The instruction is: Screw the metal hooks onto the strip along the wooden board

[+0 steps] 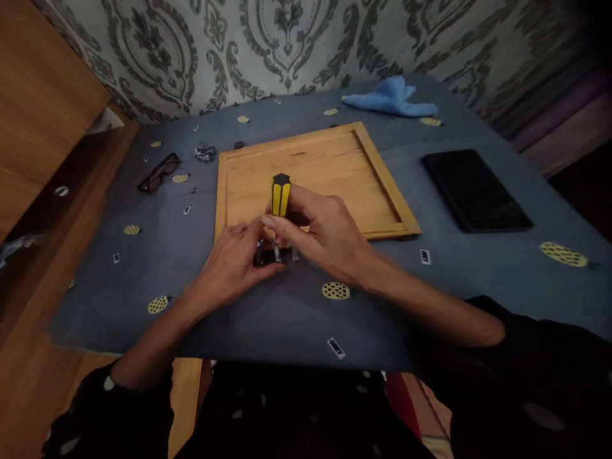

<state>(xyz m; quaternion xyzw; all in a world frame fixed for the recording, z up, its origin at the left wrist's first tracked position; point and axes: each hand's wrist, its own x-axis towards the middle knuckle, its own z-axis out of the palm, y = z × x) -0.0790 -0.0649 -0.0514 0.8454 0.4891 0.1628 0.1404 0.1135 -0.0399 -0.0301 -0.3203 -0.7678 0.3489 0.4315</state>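
A screwdriver (281,194) with a yellow and black handle stands nearly upright in my right hand (329,233), whose fingers are wrapped round the handle. Its tip is down at a metal hinge (277,254) on the near edge of a wooden cabinet door (296,178). My left hand (234,261) is closed about the hinge from the left, thumb in front and fingers on the wood. Both hands partly cover the hinge, so the screw under the tip cannot be made out. The door lies flat, its raised frame facing up.
Left of the door lie another metal hinge (205,152), a small screw (194,189) and dark glasses (160,172). A black tablet (475,190) is on the right, a blue cloth (392,97) at the back. A pineapple-print cloth (382,319) covers the table; a patterned curtain hangs behind.
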